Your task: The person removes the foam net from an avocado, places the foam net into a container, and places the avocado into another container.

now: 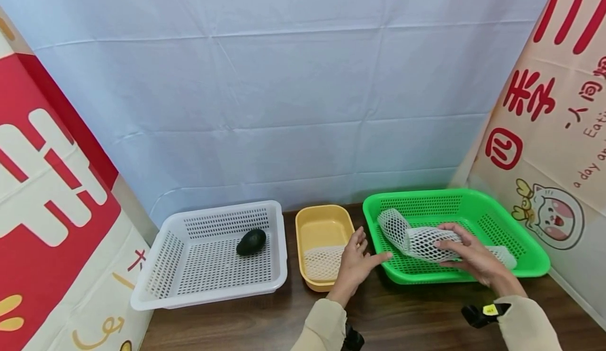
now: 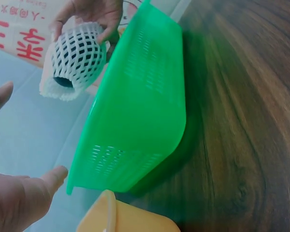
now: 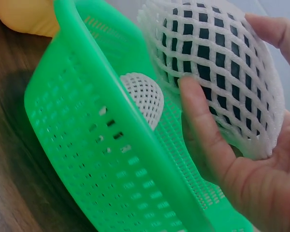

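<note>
My right hand (image 1: 478, 260) grips a dark avocado in a white foam net sleeve (image 1: 426, 243), held over the green basket (image 1: 454, 277). In the right wrist view, fingers and thumb lie round the netted avocado (image 3: 217, 63), its dark skin showing through the mesh. Another white foam net (image 1: 392, 226) lies in the basket's left part, and a further one (image 1: 503, 256) is partly hidden behind the right hand. My left hand (image 1: 355, 267), fingers spread and holding nothing, hovers between the green basket and the yellow tub (image 1: 326, 212).
A flattened white foam net (image 1: 322, 263) lies in the yellow tub. On the left, a white basket (image 1: 208, 294) holds a bare dark avocado (image 1: 251, 242). All three containers stand on a brown wooden table (image 1: 236, 324), with a pale cloth (image 1: 284, 88) hanging behind.
</note>
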